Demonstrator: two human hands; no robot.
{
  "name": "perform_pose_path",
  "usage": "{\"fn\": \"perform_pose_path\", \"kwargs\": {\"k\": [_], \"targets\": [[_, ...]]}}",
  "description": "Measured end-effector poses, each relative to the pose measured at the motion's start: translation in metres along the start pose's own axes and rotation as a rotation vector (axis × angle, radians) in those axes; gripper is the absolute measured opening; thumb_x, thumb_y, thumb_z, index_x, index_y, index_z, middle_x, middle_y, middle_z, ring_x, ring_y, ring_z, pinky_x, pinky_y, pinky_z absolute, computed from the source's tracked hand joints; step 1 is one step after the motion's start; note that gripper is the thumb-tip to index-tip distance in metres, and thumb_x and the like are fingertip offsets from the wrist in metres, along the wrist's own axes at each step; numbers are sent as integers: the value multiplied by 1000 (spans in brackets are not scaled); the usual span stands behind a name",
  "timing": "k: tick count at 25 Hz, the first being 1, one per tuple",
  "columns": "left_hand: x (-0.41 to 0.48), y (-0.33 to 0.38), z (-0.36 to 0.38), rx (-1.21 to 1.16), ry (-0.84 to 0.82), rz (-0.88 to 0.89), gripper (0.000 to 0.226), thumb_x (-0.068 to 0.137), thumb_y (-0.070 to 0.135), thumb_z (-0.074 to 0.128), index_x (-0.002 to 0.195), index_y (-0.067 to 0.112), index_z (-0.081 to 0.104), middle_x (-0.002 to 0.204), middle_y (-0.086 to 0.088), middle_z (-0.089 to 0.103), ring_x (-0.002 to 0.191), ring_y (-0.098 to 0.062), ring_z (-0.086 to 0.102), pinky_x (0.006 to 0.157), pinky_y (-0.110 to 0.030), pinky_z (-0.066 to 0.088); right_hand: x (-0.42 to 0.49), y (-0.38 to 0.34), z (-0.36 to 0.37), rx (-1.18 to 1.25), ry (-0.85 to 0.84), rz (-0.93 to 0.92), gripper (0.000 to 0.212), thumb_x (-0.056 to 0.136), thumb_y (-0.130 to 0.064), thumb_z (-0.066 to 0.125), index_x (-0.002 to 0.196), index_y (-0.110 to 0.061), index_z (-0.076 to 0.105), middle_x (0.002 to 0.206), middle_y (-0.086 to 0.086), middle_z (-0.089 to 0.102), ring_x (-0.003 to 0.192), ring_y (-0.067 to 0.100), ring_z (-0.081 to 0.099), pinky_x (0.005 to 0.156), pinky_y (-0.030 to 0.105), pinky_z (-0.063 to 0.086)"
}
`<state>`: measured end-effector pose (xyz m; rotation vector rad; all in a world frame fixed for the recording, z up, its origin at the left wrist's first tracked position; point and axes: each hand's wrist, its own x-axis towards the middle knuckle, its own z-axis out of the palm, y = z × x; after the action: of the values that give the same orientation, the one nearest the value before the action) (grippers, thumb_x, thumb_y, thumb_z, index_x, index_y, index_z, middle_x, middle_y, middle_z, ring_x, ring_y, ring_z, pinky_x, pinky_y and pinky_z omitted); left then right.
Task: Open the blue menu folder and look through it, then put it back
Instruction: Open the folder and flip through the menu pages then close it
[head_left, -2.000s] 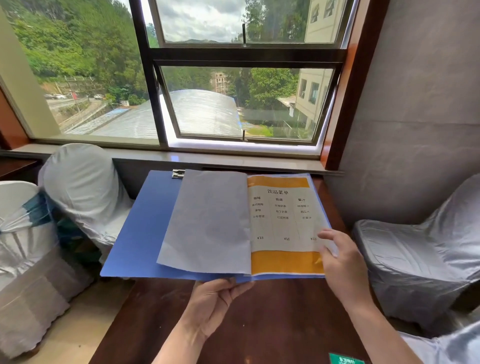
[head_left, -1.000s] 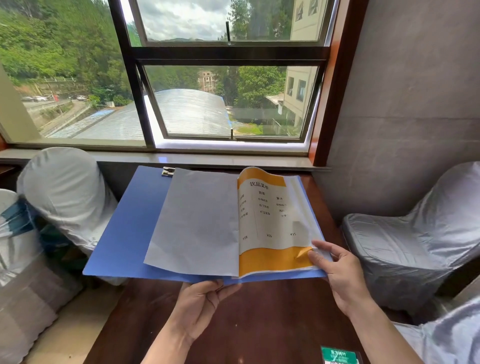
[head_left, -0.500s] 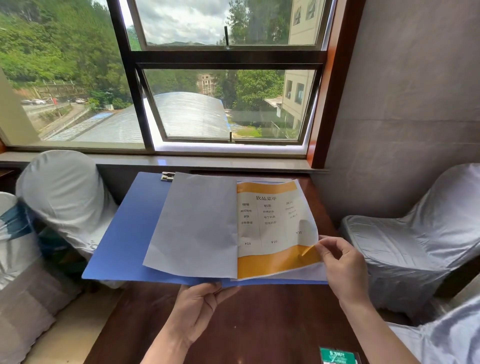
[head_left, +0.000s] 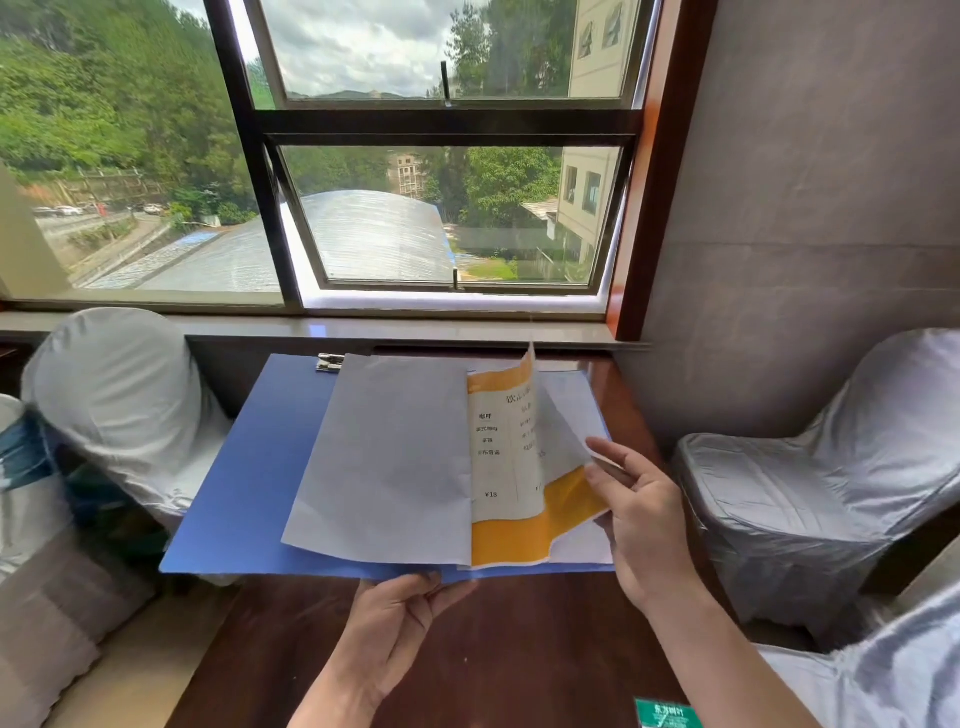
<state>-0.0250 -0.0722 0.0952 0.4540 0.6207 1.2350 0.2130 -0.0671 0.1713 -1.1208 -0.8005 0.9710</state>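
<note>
Folder (head_left: 244, 467): blue, stiff, smooth plastic board, lying open above the dark glossy wood table (head_left: 519, 649); its left cover juts past the table edge toward 9 o'clock. A small metal clip (head_left: 329, 362) sits at its top edge, at 11 o'clock.

Left page (head_left: 384, 457): plain grey-white sheet, matte, flat, rectangular.

Menu page (head_left: 511, 467): thin paper with orange bands at top and bottom and printed columns with prices; it is lifted and curled, its top corner standing up at 12 o'clock. More white sheets lie beneath it.

My left hand (head_left: 395, 629): at 6 o'clock under the folder's near edge, thumb on top at the spine, fingers hidden below, gripping the folder.

My right hand (head_left: 639, 519): at 3 o'clock, thumb and forefinger pinching the menu page's outer edge, other fingers loosely curved.

Chairs: one in a white fabric cover (head_left: 119, 395) at 9 o'clock, one in a creased silvery cover (head_left: 810, 483) at 3 o'clock.
</note>
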Motion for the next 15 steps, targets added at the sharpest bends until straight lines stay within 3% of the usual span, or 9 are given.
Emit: {"fn": "perform_pose_path", "kwargs": {"k": [2,6,9,11,13,15], "targets": [[0,-2,0,-18,13,-13,62,86,-22,42,131,19,55,130,-23,63,111,-47,65,74,-61,59,-5,1,15,54,-52,29,25,94,-2,62,106,-19,75,103,13,78,91,26,71,83,46,56],[-2,-10,5,-33,11,-36,64,84,-24,42,133,15,53,129,-24,63,108,-50,66,71,-60,60,-14,10,54,-64,-150,-36,25,95,-3,62,105,-19,78,102,7,79,93,25,72,81,39,60],[-2,-17,9,-3,-15,-39,65,82,-27,39,135,8,50,124,-33,64,101,-55,66,71,-59,60,-21,17,88,-151,-240,-61,28,96,-2,60,102,-22,78,99,3,80,85,7,70,75,23,57],[-5,-19,15,-14,-36,-32,61,78,-27,41,129,4,54,108,-31,71,87,-48,72,65,-53,61,-27,23,107,-218,-295,-86,29,97,-3,57,107,-21,77,100,-4,78,86,-1,69,76,17,55],[-7,-20,22,-32,-26,-33,55,73,-26,44,120,0,58,90,-27,75,74,-40,74,59,-46,63,-32,32,122,-312,-333,-116,28,98,-7,56,114,-19,75,107,-2,76,95,5,69,81,18,56],[-9,-22,26,-34,-2,-16,52,70,-24,46,117,-5,57,82,-23,75,68,-34,75,56,-40,62,-37,39,133,-394,-364,-142,29,97,-12,56,120,-18,73,115,1,76,105,17,69,90,26,57]]}}
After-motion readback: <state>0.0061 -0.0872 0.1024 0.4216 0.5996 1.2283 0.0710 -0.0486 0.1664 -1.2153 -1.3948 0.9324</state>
